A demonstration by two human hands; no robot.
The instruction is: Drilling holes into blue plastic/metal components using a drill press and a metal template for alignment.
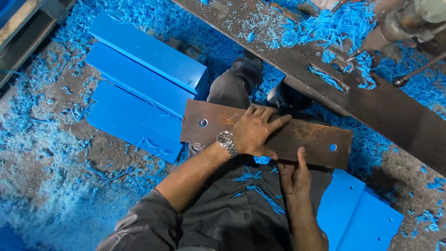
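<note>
the left hand lies flat on the rusty brown plate, fingers spread open across its top. the right hand grips the plate's near edge, thumb over the top, other fingers hidden beneath.

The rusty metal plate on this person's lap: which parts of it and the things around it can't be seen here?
Head view only:
- Rusty plate: its middle is covered by the left hand; its underside faces away.
- Right hand: its fingers are tucked under the plate's near edge.
- Drill: cut off by the top edge.
- Blue panels: lower parts cut off by the bottom edge.
</note>
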